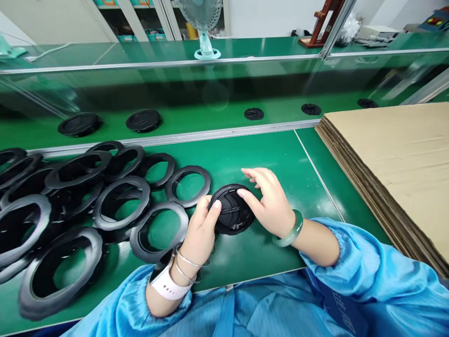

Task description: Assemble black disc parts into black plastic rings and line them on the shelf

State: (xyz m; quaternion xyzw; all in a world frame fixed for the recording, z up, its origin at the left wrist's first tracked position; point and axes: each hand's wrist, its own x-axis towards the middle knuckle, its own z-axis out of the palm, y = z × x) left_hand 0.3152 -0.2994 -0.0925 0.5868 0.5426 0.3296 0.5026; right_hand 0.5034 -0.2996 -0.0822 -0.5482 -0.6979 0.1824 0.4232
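Observation:
A round black plastic cap with a ribbed inner face lies on the green bench in front of me. My left hand grips its left rim, thumb on top. My right hand touches its right edge with the index finger, the other fingers spread apart above it. To the left, several black plastic rings lie overlapping in a loose pile on the bench. I wear blue sleeves, a white watch and thin bangles on the left wrist and a green bangle on the right.
A stack of cardboard sheets fills the right side. Beyond a metal rail, a green conveyor belt carries black caps and smaller black parts. A small fan stands on the shelf behind.

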